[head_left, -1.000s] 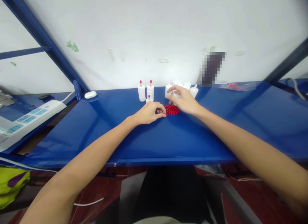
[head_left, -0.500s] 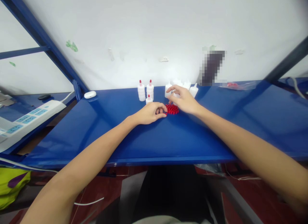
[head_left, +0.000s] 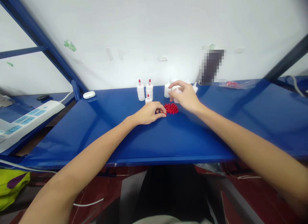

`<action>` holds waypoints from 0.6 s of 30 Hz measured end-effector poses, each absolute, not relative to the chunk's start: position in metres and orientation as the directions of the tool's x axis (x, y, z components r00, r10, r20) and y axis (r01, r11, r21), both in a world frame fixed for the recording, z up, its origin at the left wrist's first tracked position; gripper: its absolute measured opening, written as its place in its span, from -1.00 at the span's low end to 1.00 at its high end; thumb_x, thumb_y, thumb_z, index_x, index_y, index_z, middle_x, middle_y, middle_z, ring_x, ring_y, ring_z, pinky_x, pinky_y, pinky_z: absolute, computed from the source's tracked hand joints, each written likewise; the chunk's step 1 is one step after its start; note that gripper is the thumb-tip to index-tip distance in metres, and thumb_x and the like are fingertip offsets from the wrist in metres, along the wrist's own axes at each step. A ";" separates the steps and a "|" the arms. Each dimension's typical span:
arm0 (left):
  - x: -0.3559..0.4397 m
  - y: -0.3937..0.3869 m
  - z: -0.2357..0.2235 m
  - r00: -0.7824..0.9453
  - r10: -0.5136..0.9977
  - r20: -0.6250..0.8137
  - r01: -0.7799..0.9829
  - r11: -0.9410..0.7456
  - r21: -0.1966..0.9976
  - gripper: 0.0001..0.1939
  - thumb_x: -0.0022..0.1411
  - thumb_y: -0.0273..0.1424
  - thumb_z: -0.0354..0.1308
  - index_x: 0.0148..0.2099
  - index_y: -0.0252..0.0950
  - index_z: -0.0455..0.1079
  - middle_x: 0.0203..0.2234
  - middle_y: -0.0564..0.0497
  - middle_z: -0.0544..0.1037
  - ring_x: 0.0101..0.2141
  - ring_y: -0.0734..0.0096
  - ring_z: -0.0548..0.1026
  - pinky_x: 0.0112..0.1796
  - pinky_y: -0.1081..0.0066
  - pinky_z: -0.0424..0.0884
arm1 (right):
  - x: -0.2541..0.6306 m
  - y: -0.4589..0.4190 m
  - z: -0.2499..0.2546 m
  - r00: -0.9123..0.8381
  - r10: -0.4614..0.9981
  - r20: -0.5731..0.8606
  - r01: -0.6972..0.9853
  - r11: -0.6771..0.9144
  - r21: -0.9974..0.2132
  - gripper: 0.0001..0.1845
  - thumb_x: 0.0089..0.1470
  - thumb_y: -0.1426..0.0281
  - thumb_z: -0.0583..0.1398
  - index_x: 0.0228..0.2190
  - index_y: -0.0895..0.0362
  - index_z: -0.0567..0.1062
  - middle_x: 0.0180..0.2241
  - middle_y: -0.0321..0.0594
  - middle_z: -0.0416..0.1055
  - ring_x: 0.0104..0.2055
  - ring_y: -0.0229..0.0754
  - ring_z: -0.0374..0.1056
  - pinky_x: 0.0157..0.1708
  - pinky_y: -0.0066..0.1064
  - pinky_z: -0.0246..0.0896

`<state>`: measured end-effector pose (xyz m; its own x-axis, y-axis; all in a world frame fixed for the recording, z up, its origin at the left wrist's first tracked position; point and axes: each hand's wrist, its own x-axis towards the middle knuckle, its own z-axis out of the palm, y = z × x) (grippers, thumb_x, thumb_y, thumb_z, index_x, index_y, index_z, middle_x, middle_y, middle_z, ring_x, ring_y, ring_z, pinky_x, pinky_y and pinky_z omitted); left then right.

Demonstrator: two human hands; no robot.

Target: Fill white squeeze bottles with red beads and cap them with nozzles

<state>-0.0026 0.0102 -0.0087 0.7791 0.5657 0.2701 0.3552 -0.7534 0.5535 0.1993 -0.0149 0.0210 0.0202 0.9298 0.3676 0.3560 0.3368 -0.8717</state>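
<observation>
On the blue table (head_left: 168, 140), red caps (head_left: 171, 108) are heaped beside the left hand (head_left: 151, 113); white bottles (head_left: 166, 90) are partly hidden by the right hand (head_left: 185, 96); whether either holds anything cannot be told.

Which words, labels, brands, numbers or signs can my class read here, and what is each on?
No readable text anywhere.
White bottles with red tips: no lettering visible.
Power strip: any markings too small to read.
Clear plastic bag: nothing legible.
Dark patch: pixelated, unreadable.
</observation>
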 end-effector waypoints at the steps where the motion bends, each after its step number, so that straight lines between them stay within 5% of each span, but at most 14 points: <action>1: -0.002 0.010 -0.009 0.778 0.564 0.277 0.351 -0.756 0.552 -0.88 0.28 -0.38 0.28 -0.18 -0.31 0.57 -0.31 -0.03 0.58 -0.35 0.44 0.47 -0.24 0.39 0.42 | 0.198 -0.016 0.023 0.037 0.932 0.361 0.338 0.328 -0.882 -0.90 0.03 0.44 0.27 -0.34 0.10 0.45 -0.57 -0.31 0.41 -0.52 -0.23 0.36 -0.44 -0.35 0.23; 9: -0.001 0.008 -0.012 0.721 0.556 0.414 0.294 -0.786 0.545 -0.93 0.28 -0.44 0.27 -0.20 -0.31 0.56 -0.36 0.01 0.58 -0.43 0.51 0.43 -0.32 0.44 0.36 | 0.201 -0.014 0.021 -0.065 0.941 0.331 0.220 0.337 -0.915 -0.72 0.15 0.19 0.26 -0.46 0.13 0.46 -0.69 -0.38 0.25 -0.70 -0.33 0.14 -0.63 -0.41 0.02; 18: 0.010 -0.002 0.002 0.299 0.584 0.754 0.193 -0.811 0.552 -0.92 0.30 -0.38 0.28 -0.22 -0.29 0.55 -0.34 0.02 0.60 -0.48 0.57 0.42 -0.41 0.50 0.36 | 0.200 -0.020 0.015 -0.257 0.930 0.262 0.288 0.333 -0.898 -0.51 0.32 0.18 -0.06 -0.52 0.12 0.42 -0.69 -0.34 0.23 -0.65 -0.27 0.17 -0.55 -0.37 0.05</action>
<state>0.0104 -0.0019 0.0018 0.2990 0.5844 0.7543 0.1934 -0.8112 0.5518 0.1998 -0.0199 0.0151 -0.2575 0.9300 0.2623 0.2883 0.3330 -0.8978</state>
